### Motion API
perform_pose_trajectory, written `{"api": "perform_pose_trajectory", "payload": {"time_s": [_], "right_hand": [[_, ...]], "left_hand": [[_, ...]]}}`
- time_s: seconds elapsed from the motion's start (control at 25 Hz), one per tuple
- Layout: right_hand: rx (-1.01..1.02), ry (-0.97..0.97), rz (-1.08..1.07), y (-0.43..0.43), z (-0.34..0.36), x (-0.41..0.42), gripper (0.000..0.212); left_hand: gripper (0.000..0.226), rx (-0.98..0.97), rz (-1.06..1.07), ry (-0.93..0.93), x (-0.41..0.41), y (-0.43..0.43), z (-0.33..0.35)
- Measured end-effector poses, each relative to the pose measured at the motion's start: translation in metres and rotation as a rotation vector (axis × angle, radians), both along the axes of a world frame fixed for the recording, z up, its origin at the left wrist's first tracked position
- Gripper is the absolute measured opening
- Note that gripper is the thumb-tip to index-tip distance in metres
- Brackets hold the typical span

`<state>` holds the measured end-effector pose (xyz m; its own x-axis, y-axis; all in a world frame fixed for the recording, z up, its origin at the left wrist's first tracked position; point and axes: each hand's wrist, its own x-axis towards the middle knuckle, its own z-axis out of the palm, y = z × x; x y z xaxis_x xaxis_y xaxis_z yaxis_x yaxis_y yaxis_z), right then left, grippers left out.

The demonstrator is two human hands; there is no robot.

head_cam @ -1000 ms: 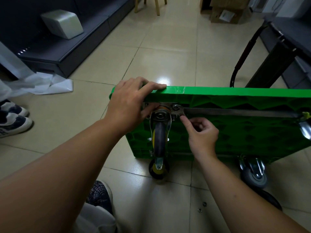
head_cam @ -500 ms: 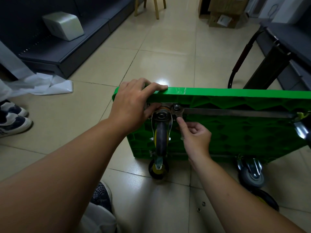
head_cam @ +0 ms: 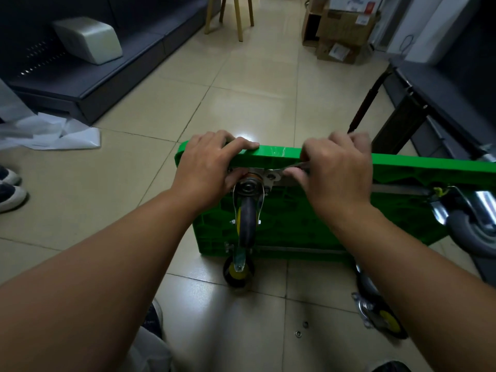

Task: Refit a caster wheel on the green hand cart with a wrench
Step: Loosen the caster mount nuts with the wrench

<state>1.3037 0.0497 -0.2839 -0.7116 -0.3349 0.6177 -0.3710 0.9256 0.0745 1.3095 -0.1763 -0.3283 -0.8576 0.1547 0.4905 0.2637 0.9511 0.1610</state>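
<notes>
Left hand curled over the rim of the ribbed green plastic cart deck. Right hand grips a flat steel wrench at the dark rubber caster wheel mounting plate.

We are gripping the top edge of the hand cart, which is standing on its side on the floor, with our left hand. Our right hand is holding the wrench just to its right. The caster wheel is sitting between and below both hands, against the cart's underside. A loose caster is lying on the floor under our right forearm, with two small rings to its left. Paper sheets and shoes are lying well left of our left hand. The cart handle is showing beyond our right hand.
</notes>
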Motion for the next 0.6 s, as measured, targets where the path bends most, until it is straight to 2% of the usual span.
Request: {"api": "perform_pose_trajectory", "payload": {"time_s": [0.12,0.2,0.28,0.36,0.44,0.52,0.6], "right_hand": [[0.244,0.12,0.104,-0.003,0.013,-0.001,0.041],[0.123,0.112,0.127,0.008,0.01,0.005,0.042],[-0.257,-0.085,0.111,0.018,-0.006,0.015,0.041],[-0.771,-0.427,0.073,0.019,-0.035,0.024,0.038],[-1.22,-0.62,-0.021,0.016,-0.071,0.029,0.033],[-1.402,-0.668,-0.123,0.015,-0.1,0.031,0.032],[-1.465,-0.67,-0.132,0.011,-0.112,0.03,0.029]], "left_hand": [[0.047,0.0,-0.001,0.003,0.0,0.001,0.0],[0.047,0.002,0.0,0.003,0.0,0.0,-0.001],[0.047,0.0,0.004,0.005,0.0,-0.001,-0.001],[0.047,-0.001,0.005,0.0,0.001,-0.001,-0.001],[0.048,-0.001,-0.001,-0.002,0.002,0.0,-0.002],[0.049,-0.004,0.0,-0.005,0.003,0.0,-0.002],[0.049,-0.009,0.002,-0.007,0.002,-0.001,-0.001]]}}
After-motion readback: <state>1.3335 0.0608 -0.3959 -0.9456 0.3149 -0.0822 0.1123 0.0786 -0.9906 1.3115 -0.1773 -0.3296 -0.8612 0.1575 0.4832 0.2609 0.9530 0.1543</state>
